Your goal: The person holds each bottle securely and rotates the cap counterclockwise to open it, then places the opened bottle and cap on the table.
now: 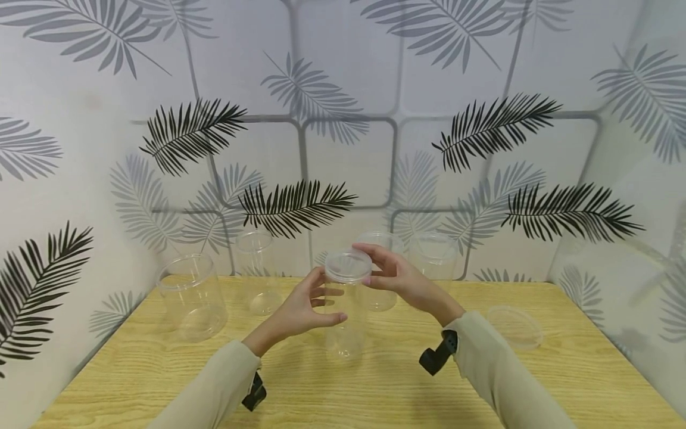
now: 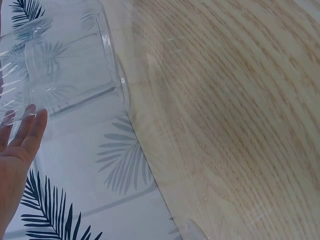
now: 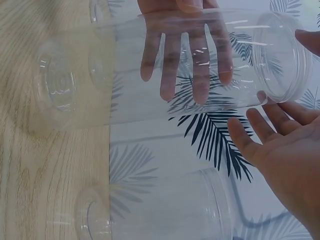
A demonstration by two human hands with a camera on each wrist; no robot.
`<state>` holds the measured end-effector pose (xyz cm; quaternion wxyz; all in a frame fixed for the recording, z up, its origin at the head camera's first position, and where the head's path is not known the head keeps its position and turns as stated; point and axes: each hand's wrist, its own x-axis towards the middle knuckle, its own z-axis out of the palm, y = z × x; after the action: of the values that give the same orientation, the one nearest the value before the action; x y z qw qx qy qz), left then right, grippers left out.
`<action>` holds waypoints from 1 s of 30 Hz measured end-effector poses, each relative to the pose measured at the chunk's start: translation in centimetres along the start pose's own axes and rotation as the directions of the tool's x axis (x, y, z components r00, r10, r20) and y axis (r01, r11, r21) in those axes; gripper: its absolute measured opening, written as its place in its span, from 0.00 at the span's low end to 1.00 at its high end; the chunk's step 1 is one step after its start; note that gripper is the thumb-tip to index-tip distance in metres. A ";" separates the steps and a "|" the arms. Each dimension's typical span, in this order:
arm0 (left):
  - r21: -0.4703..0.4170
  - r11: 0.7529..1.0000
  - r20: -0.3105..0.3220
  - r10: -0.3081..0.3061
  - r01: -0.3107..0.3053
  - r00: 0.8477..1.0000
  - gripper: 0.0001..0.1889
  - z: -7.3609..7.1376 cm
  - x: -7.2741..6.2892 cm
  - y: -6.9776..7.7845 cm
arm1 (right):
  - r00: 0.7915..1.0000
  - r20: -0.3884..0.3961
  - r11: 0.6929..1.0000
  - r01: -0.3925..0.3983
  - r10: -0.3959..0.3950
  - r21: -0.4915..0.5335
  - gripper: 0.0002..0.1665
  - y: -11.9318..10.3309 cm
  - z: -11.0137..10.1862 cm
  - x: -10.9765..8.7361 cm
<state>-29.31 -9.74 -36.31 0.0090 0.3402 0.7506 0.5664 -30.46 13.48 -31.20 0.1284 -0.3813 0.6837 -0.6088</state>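
Observation:
A tall clear jar (image 1: 345,339) stands upright in front of me near the middle of the wooden table, with a clear round lid (image 1: 348,268) on its mouth. My left hand (image 1: 300,307) holds the jar's body from the left, thumb in front and fingers behind; the right wrist view shows these fingers (image 3: 200,65) through the clear wall. At the top, my right hand (image 1: 399,277) grips the lid's edge from the right, thumb on the near side and fingers at the far side. In that same view the right hand (image 3: 285,135) is beside the jar's lidded end.
Two clear open jars stand to the left, a wide one (image 1: 193,301) and a narrower one (image 1: 258,271). Two more jars (image 1: 383,301) (image 1: 435,253) are behind my right hand. A loose clear lid (image 1: 515,328) lies at the right. A leaf-patterned wall (image 1: 343,161) borders the table's far edge.

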 end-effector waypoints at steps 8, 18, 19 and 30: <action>-0.001 1.000 -0.024 -0.001 0.001 1.000 0.43 -0.2 0.0 -0.2 | 0.986 -0.169 0.993 -0.011 -0.010 -0.120 0.40 -0.1 1.2 -0.6; 0.002 1.000 -0.040 -0.004 0.004 0.999 0.41 0.0 -0.5 2.2 | 0.896 -0.439 0.949 -0.075 -0.072 -0.308 0.40 -0.1 3.8 -0.1; 0.003 1.000 -0.040 -0.004 0.004 0.999 0.41 0.0 -0.5 2.2 | 0.892 -0.448 0.948 -0.084 -0.066 -0.306 0.41 -0.1 3.9 -0.1; -0.001 1.000 -0.022 -0.001 0.001 1.000 0.43 0.0 -0.3 0.8 | 0.938 -0.341 0.974 -0.022 -0.058 -0.227 0.38 0.3 3.3 -0.1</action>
<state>-28.64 -9.77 -35.78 0.0013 0.3335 0.7505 0.5706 -28.38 11.08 -32.23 -0.0438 -0.2869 0.7571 -0.5853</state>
